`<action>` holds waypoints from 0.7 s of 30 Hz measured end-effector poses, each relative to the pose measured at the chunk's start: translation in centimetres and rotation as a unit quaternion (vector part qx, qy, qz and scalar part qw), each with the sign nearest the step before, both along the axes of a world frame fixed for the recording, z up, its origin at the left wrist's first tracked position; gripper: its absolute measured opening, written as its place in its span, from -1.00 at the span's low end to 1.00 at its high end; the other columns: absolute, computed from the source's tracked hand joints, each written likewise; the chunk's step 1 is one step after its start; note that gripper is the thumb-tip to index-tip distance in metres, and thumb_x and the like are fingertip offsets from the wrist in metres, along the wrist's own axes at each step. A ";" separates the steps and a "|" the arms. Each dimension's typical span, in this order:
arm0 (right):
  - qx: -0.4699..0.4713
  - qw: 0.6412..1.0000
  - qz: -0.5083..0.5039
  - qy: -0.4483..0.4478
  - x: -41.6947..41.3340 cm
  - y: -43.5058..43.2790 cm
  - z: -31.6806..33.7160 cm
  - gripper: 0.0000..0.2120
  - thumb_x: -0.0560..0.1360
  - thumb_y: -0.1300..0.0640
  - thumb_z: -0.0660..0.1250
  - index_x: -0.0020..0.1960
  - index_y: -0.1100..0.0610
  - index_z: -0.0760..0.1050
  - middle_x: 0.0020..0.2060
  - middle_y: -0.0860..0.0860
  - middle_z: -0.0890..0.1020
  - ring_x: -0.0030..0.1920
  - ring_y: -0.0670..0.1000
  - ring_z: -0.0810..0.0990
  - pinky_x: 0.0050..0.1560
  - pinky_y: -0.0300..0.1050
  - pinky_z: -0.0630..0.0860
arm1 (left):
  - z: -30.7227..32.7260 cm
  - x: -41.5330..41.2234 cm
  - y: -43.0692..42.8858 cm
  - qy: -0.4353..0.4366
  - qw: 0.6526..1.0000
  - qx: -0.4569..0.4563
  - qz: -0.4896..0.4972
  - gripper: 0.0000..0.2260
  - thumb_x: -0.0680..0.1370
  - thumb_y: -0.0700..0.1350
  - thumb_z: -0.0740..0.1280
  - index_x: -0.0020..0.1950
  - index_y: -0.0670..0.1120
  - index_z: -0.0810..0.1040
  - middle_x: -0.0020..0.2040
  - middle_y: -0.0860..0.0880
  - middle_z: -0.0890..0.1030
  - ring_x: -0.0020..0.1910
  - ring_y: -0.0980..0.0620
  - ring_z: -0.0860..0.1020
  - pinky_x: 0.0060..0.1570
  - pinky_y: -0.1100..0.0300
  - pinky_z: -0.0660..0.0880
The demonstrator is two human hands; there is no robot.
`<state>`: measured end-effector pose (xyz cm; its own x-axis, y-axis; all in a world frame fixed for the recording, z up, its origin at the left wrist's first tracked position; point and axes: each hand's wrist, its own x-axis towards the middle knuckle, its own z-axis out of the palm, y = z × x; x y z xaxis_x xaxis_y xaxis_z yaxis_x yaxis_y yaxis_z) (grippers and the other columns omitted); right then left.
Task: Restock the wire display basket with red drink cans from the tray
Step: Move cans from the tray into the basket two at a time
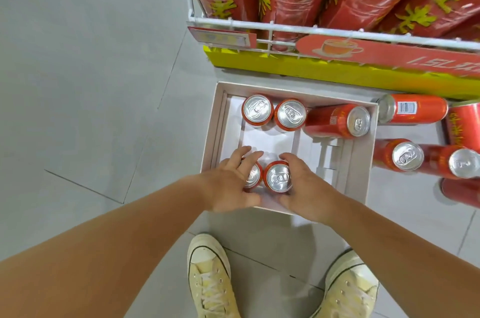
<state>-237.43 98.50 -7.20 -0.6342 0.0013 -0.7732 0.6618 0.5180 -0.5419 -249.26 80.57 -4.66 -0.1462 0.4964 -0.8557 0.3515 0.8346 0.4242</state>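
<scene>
Pick-up step. In the cardboard tray (pixel 207 141) on the floor, the left hand (pixel 228 185) seems to clasp the left can (pixel 252 177), though its grip is partly hidden. The right hand (pixel 304 188) grips the right can (pixel 278 177). Next, both need lifting straight up to the wire basket (pixel 285 27).

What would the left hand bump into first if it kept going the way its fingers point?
Probably an upright red drink can at the far end of the white cardboard tray. The left hand, gripping a near red can, points across bare tray floor towards it, but depth is unclear.
</scene>
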 end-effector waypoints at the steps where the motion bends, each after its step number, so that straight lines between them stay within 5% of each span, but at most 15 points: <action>1: 0.009 1.000 -0.008 0.011 -0.2 0.1 -0.4 -0.21 0.39 -0.03 0.53 0.49 -0.10 0.19 0.39 -0.05 0.44 0.29 0.04 0.54 0.29 0.00 0.48 | -0.2 -0.3 0.0 0.011 1.000 0.015 0.003 -0.07 0.47 0.18 0.39 0.59 0.24 -0.24 0.57 0.27 -0.22 0.62 -0.05 0.03 0.51 -0.05 0.23; 6: -0.034 0.987 -0.152 0.031 -1.1 0.3 -1.5 -0.41 0.31 0.18 0.58 0.21 -0.14 0.40 0.01 -0.13 0.66 0.03 -0.07 0.64 0.06 -0.14 0.54 | -2.1 -1.4 1.0 0.090 0.981 0.094 0.141 -0.20 0.42 -0.07 0.55 0.55 0.01 0.20 0.42 -0.06 0.27 0.34 -0.11 0.45 0.33 0.11 0.40; 10: -0.123 0.945 -0.304 -0.001 -2.8 1.5 -2.2 -0.47 0.30 0.32 0.62 0.15 -0.03 0.55 0.02 -0.05 0.73 0.03 -0.03 0.71 0.09 -0.12 0.62 | -3.2 -2.3 2.0 0.036 0.945 0.102 0.309 -0.31 0.34 -0.24 0.60 0.34 0.07 0.34 0.22 0.02 0.53 0.19 0.00 0.56 0.22 0.09 0.50; 13: -0.166 0.933 -0.318 -0.021 -3.2 2.4 -1.8 -0.54 0.35 0.29 0.60 0.18 0.01 0.59 0.00 -0.07 0.74 -0.06 -0.15 0.73 -0.06 -0.28 0.60 | -3.0 -2.4 2.1 0.013 0.916 0.073 0.395 -0.35 0.28 -0.28 0.64 0.25 0.02 0.41 0.09 0.06 0.62 0.09 0.01 0.62 0.16 0.00 0.58; 18: -0.206 0.910 -0.358 -0.045 -2.1 2.4 1.3 -0.71 0.44 0.15 0.52 0.14 -0.01 0.61 -0.03 -0.01 0.76 0.02 0.05 0.72 0.06 0.03 0.60 | 0.1 -2.3 1.5 -0.084 0.873 0.068 0.475 -0.39 0.28 -0.38 0.61 0.22 0.00 0.51 0.03 -0.02 0.69 0.04 -0.05 0.69 0.17 -0.10 0.61; 21: -0.268 0.871 -0.407 -0.067 -1.7 2.8 4.8 -0.58 0.36 0.01 0.45 0.20 0.06 0.58 0.00 0.08 0.74 0.01 0.11 0.69 0.17 0.17 0.61 | 3.3 -2.1 1.5 -0.126 0.853 0.071 0.501 -0.40 0.32 -0.42 0.57 0.26 -0.04 0.50 0.04 -0.10 0.69 0.05 -0.10 0.69 0.13 -0.10 0.62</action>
<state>-239.11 101.27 -2.37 -0.4967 0.0242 -0.8676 0.7668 -0.4561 -0.4517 -251.40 82.08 -1.35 -0.3780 0.3308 -0.8647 -0.6262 0.5966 0.5020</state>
